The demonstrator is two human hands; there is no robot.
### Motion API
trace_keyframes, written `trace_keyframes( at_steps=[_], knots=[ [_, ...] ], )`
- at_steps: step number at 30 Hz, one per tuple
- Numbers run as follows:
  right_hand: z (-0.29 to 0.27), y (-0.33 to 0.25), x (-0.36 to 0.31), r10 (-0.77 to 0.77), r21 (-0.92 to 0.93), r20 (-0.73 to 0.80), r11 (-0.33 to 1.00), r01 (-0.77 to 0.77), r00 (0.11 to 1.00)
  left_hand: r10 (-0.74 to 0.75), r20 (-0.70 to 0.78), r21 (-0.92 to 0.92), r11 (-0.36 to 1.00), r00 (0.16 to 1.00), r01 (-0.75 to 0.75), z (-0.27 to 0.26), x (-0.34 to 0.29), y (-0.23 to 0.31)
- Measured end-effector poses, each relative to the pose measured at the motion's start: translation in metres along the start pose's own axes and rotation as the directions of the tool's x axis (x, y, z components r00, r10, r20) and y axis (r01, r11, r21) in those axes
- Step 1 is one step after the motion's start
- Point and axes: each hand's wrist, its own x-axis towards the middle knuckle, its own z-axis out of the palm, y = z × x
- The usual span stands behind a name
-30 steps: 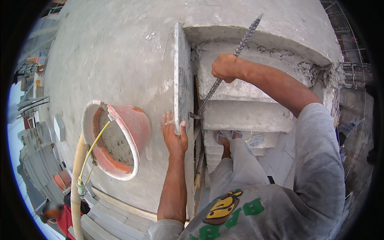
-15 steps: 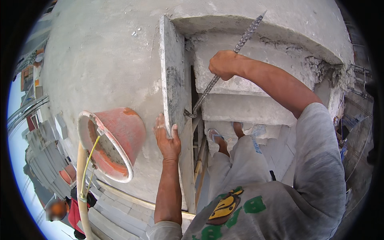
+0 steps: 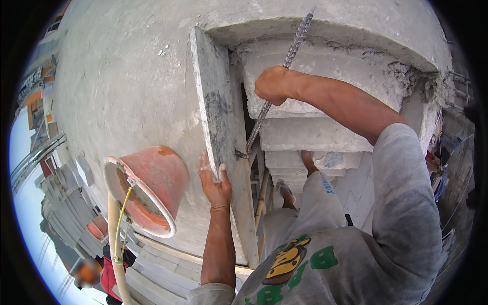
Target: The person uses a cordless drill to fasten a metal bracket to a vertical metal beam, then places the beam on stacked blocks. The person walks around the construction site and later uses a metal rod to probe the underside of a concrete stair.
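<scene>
My right hand (image 3: 273,85) is wrapped around a ribbed steel rod (image 3: 295,44), which slants from the upper right down to a bent lower end. That bent end touches the lower right side of a cement-stained board (image 3: 212,99), standing on edge beside the stair opening. At the board's near end is my left hand (image 3: 216,189), with its fingers on the left face and its thumb on the right, holding the board between them. To the left of that hand, a red bucket (image 3: 160,175) with cement residue inside lies tipped over.
Rough concrete steps (image 3: 310,134) descend on the right, with my feet on lower ones. A pole (image 3: 118,264) with a yellow cord runs below the bucket. Another person in red (image 3: 109,274) is at the lower left. Broken concrete (image 3: 409,79) edges the opening.
The view has shifted, so the bucket and left hand sit slightly lower and farther right. My left foot has moved down and back. Both hands keep their holds.
</scene>
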Motion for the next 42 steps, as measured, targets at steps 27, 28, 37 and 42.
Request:
trace_keyframes(
  at_steps=[27,28,37,42],
  knots=[
    [0.018,0.021,0.008,0.099,0.193,0.240,0.970,-0.148,0.966,0.029,0.009,0.001,1.000,1.000,-0.029,-0.001,0.001,0.000],
    [0.023,0.018,0.003,0.110,0.231,0.259,0.958,-0.172,0.960,0.030,0.014,0.001,1.000,0.999,-0.030,-0.001,0.000,-0.001],
    [0.070,-0.003,-0.055,0.205,0.422,0.223,0.861,-0.284,0.953,-0.036,0.019,-0.023,0.999,0.999,0.037,-0.001,-0.003,0.000],
    [0.115,-0.014,-0.068,0.236,0.558,0.187,0.773,-0.300,0.954,-0.089,0.014,-0.117,0.989,0.996,0.090,0.003,-0.006,-0.003]
  ],
)
